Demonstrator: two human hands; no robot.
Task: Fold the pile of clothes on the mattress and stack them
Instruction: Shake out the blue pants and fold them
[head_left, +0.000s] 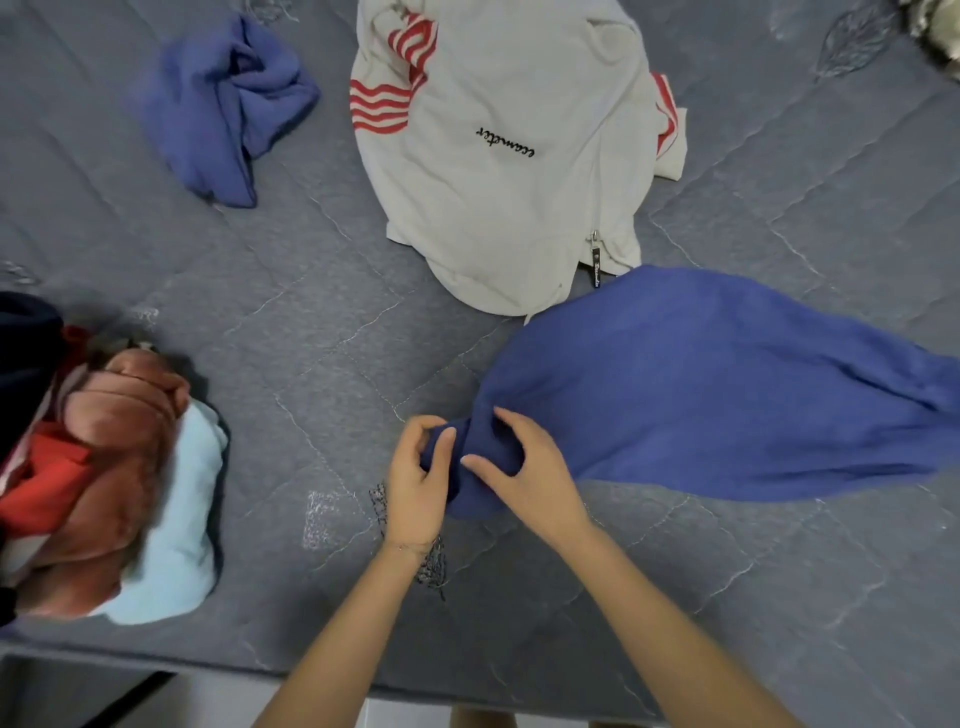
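1. Grip: left hand (415, 480) and right hand (524, 467) are both pinched onto the near, bunched end of one royal-blue knit garment (727, 395). Left fingers curl over the bunched end from the left; right fingers press into it from the right.
2. Task item location: the blue garment trails away from the grip to the right and slightly up, over the grey quilted mattress (322, 322). Whether its far part lies flat or hangs lifted cannot be told; its edges are blurred.
3. Just beyond the grip, up and slightly right: one cream zip-up jacket with red stripes and black script lettering (498, 171), crumpled. The blue garment's upper edge overlaps its hem near the zip pull.
4. Well apart, up and left of the grip: one crumpled periwinkle-blue cloth (228, 109), alone.
5. Far left of the grip: one heap of mixed clothes (114, 467), showing rust-pink, red, pale blue and dark pieces; exact count not discernible.
6. Count: two hands, three separate garments, one heap.
7. Mattress between grip and heap is bare.
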